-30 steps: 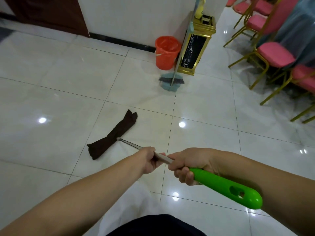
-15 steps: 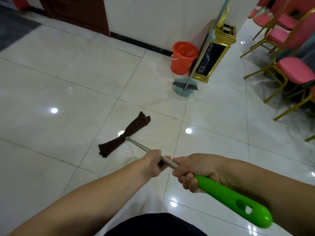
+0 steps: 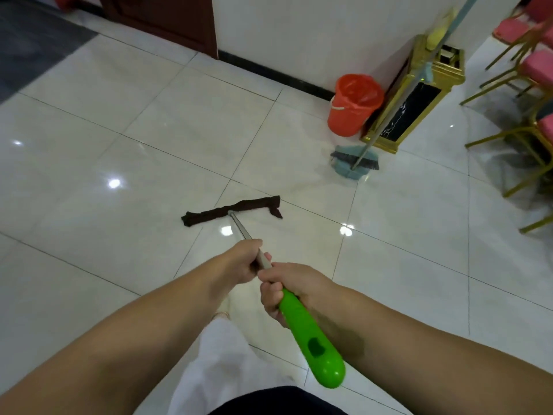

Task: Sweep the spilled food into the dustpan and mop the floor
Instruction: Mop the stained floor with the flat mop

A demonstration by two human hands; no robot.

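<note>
I hold a mop with a metal pole [image 3: 241, 227] and a green handle end [image 3: 311, 342]. Its dark brown cloth head [image 3: 233, 210] lies flat on the white tiled floor [image 3: 134, 163] in front of me. My left hand [image 3: 244, 259] grips the metal pole further down. My right hand [image 3: 285, 287] grips the pole where the green handle begins, just behind the left. A teal broom [image 3: 354, 161] stands propped with its bristles on the floor at the back right. No spilled food or dustpan shows.
An orange bucket [image 3: 354, 104] stands by the white wall. A gold and black bin [image 3: 414, 97] is beside it. Pink chairs with gold legs [image 3: 529, 70] fill the right edge. A dark wooden door [image 3: 167, 22] is at the back left.
The mop head has swung from a diagonal lie to nearly crosswise and sits further from me. Both hands kept their grip while the pole turned to point more straight ahead.
</note>
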